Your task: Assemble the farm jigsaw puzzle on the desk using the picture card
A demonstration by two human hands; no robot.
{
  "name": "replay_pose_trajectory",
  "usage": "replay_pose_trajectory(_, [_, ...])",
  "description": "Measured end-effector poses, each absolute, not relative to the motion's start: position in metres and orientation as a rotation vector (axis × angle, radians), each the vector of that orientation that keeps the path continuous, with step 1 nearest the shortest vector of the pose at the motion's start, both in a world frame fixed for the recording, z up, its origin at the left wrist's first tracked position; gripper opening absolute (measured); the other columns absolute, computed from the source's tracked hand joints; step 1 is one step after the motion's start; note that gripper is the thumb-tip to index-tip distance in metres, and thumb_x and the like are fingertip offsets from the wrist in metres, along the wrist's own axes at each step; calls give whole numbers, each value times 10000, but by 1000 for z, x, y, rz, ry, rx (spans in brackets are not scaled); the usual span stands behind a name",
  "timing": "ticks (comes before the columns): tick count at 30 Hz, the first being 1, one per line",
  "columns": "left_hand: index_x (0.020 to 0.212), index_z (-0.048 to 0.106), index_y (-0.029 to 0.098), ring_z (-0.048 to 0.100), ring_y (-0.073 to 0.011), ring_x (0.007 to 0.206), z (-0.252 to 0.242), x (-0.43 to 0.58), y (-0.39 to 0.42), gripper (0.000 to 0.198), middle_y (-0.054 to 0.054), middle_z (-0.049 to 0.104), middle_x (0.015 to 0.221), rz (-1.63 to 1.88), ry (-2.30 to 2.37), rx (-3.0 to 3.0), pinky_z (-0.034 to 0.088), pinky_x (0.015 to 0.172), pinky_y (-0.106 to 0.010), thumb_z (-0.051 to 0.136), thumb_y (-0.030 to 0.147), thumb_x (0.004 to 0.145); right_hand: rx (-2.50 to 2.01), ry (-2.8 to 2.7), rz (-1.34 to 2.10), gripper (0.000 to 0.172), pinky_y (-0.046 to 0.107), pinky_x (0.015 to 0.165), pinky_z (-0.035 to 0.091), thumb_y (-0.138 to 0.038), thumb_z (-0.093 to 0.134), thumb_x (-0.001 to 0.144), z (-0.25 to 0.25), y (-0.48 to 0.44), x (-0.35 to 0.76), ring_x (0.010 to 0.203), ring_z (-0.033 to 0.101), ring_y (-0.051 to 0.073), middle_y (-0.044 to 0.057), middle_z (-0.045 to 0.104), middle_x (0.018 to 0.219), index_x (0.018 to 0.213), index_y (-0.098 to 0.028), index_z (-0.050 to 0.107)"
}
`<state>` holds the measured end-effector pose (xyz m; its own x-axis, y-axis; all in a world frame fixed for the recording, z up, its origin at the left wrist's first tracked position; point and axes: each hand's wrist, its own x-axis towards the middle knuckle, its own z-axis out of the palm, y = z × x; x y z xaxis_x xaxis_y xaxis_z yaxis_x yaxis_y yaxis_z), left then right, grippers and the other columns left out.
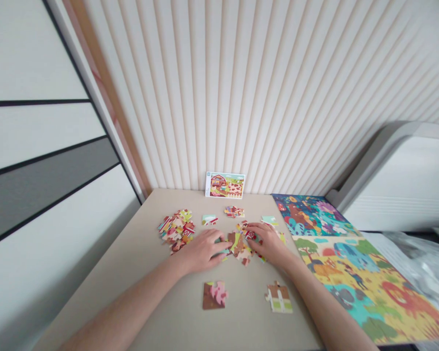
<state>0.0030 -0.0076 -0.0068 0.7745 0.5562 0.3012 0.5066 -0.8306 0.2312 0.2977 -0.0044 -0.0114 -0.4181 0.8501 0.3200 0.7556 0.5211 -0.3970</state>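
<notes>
My left hand [204, 249] lies flat on the beige table [139, 263], fingers stretched onto a cluster of joined puzzle pieces [240, 245]. My right hand [267, 241] rests on the same cluster from the right, fingertips pressing a red piece. A heap of loose pieces [176, 227] lies just left of my left hand. Two small joined sections sit nearer me: a brown and pink section [214, 295] and a brown, white and green section [279, 298]. A reference picture card [225, 185] leans against the wall.
Stray pieces [234, 211] lie between the card and my hands. Two finished colourful puzzles [354, 263] cover the table's right side. A ribbed wall stands behind, a white unit [398, 180] at right, and crumpled clear plastic [420, 258] beside it.
</notes>
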Motion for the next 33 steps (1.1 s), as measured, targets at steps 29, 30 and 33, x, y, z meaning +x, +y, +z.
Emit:
replay_pose_trajectory(29, [1463,443,249,511,-314,1278,-1,-1,-10,797,-115,573,1354,526,980,2785,394,1090,-468,725,585,798,-1563,-1867,63,447,478,1030,455,-356,556,894,-6,5,331,1185,603,301,112,658,1295,1314,-215,609])
replay_pose_trajectory(30, [1475,428,243,506,-321,1282,-1,-1,-11,866,-120,567,1362,501,974,2793,389,1094,-473,747,614,760,-1575,-1849,62,448,480,1023,457,-362,559,892,-6,5,333,1177,607,304,116,662,1285,1311,-210,612])
replay_pose_trajectory(33, [1492,404,234,493,-331,1300,-1,-6,-9,989,-129,549,1390,471,1013,2789,381,1098,-473,759,693,691,-1582,-1822,70,443,481,1004,468,-376,561,891,-3,4,335,1154,620,307,119,678,1255,1298,-212,623])
